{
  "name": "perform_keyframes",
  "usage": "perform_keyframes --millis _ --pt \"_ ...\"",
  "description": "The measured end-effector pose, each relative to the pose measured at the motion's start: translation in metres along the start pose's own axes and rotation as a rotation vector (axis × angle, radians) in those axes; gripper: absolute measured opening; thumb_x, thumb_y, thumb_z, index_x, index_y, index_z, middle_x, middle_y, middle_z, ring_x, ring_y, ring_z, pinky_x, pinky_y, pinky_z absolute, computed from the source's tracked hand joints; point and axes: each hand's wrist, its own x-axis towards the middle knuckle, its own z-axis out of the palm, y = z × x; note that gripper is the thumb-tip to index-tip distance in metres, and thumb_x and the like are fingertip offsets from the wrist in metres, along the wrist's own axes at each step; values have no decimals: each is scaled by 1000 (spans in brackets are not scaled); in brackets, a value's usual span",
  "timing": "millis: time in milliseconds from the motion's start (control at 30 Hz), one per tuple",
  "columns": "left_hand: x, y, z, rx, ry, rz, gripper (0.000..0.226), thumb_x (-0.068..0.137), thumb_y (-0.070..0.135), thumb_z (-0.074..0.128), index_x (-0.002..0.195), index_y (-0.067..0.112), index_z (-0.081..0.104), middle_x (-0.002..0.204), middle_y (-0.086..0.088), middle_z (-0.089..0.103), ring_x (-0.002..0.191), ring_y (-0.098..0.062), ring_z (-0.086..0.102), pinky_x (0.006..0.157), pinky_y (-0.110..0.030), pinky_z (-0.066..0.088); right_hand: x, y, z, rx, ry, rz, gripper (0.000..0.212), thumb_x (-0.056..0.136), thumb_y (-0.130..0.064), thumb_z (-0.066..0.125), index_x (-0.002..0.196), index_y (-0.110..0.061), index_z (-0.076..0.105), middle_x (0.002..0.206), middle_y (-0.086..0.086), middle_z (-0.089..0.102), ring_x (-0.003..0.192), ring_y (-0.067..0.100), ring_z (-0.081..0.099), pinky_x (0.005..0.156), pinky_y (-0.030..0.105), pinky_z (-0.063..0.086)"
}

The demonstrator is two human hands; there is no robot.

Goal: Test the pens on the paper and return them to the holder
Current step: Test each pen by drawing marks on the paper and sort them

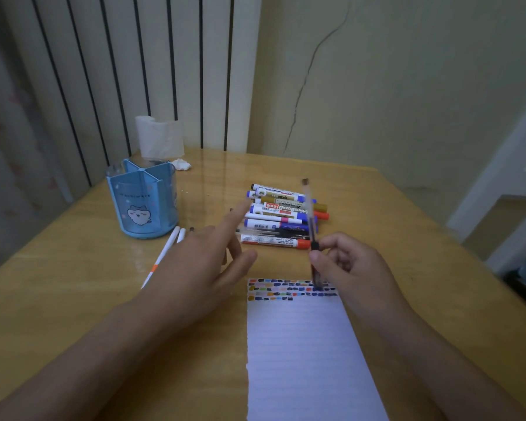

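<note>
At frame centre, a thin clear pen [311, 226] is pinched upright by the right hand [351, 262] over the white lined paper [301, 344]; the left hand [204, 262] is spread open.

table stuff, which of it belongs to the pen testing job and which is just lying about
Belongs to the job:
- pen in the right hand
- lined paper
- blue holder
- pile of markers
- two white pens

Just lying about:
- tissue roll
- crumpled tissue
</note>
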Motion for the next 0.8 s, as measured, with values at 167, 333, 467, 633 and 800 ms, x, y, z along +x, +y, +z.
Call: perform_keyframes --millis 167,333,467,633,800 --pt "-3 2 5 128 -106 175 55 91 69 28 129 40 55 98 21 58 86 4 45 70 -12 36 -6 -10 14 303 -167 97 13 92 -9 68 84 -19 65 70 8 74 59 14 66 54 19 46" --pt "-6 8 11 120 -162 230 49 87 65 26 108 35 59 92 16 59 84 -2 47 68 -24 44 -9 -15 21 452 -224 154 15 86 -30 59 81 -21 70 79 18 76 69 24 73 60 25 55" --pt "-5 8 11 129 -179 234 37 92 57 31 99 33 59 89 14 60 82 -4 51 68 -30 47 -11 -16 17 408 -283 171 20 95 -22 62 83 -17 77 85 16 77 77 25 76 66 26 59" --pt "0 -4 1 133 -191 163 26 100 41 41 101 29 64 92 13 63 84 -4 53 71 -30 47 -7 -18 5 419 -294 249 28 102 -14 49 96 -5 75 91 18 77 84 30 77 69 28 60" --pt "2 -10 -6 54 -149 71 16 102 36 44 111 36 56 92 20 61 84 -2 53 64 -25 42 1 -9 -7 375 -183 273 24 97 -19 55 95 -5 74 88 16 78 77 23 76 66 24 60"
